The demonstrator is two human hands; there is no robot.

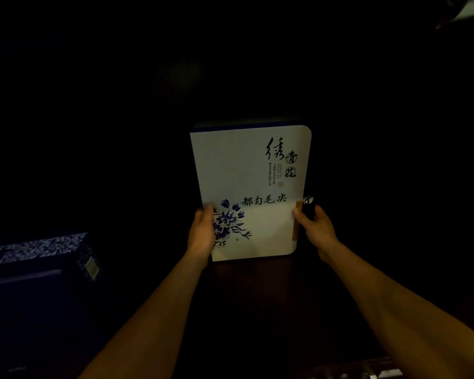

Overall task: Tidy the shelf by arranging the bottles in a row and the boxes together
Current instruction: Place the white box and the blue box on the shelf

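Worn on the head, facing forward and steeply down onto a dark shelf surface [257, 296]. Close in, with both forearms filling the near half and the white box [246, 165] gripped at centre by the left hand [201, 231] and right hand [316, 225]. Wide-angled enough to catch a patterned box [39, 246] at near left. Single view only.

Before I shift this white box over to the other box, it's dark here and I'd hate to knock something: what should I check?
1. Grip of the left hand on the white box, left edge: ok.
2. Grip of the right hand on its right edge: ok.
3. Goal, the patterned box, found at lower left, apart from the white box: ok.
4. Way between the two boxes free: cannot tell, too dark.
5. Any bottles out of the way: cannot tell, none visible.
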